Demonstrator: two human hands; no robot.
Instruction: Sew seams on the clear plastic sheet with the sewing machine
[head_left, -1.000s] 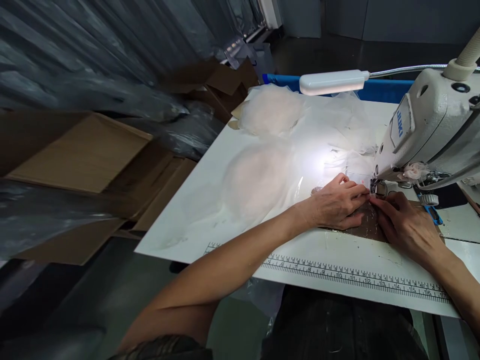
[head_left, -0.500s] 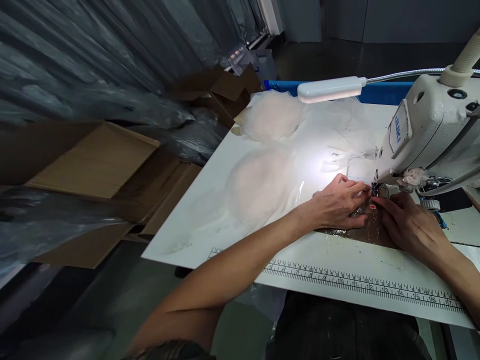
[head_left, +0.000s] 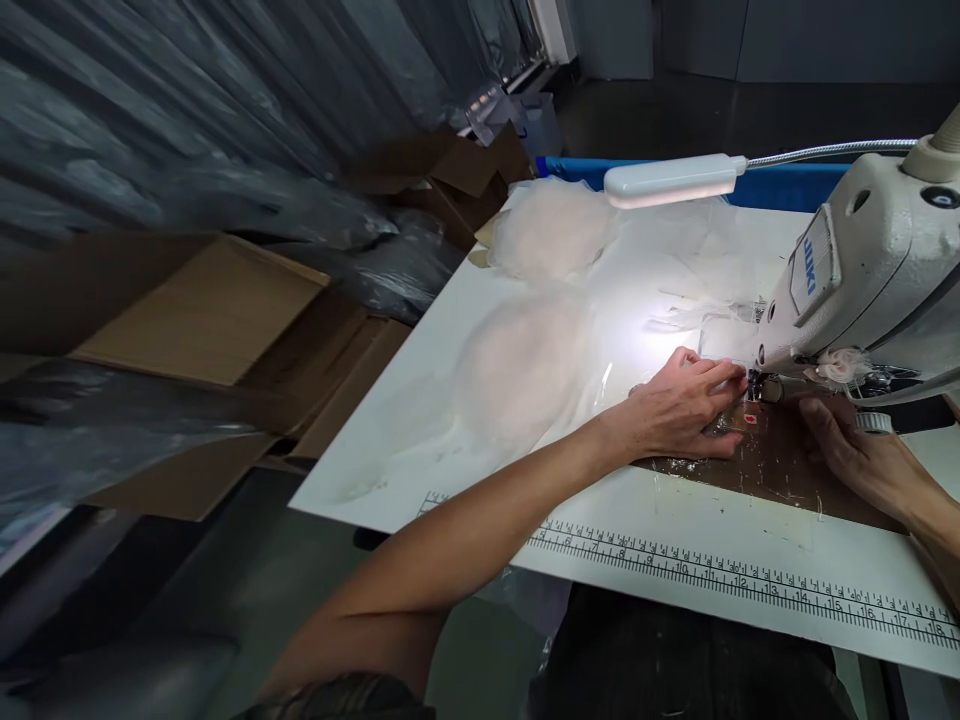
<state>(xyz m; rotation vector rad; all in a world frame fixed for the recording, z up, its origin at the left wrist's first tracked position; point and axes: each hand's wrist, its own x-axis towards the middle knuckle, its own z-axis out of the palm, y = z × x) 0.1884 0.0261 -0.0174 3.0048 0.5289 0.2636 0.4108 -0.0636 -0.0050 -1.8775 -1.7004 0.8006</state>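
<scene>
My left hand (head_left: 686, 405) lies at the left of the sewing machine's presser foot (head_left: 756, 385). Its fingers are stretched out, pressing on white sheer fabric (head_left: 705, 335), with the thumb spread on the brown plate (head_left: 765, 460). My right hand (head_left: 862, 450) is at the right of the foot, under the white machine head (head_left: 862, 260). Its thumb lies close against the bent fingers, which are partly hidden; whatever they hold cannot be made out. A small label with a red mark (head_left: 751, 420) is on the plate before the foot.
Two rounded, pale pink shapes under sheer material, a near one (head_left: 525, 365) and a far one (head_left: 555, 230), lie on the white table. A lamp (head_left: 671, 182) hangs above. A printed ruler (head_left: 675, 560) runs along the front edge. Open cardboard boxes (head_left: 202, 310) stand at the left.
My right hand has moved right, away from the presser foot, uncovering more of the brown plate. My left hand stays beside the foot. The view has shifted slightly.
</scene>
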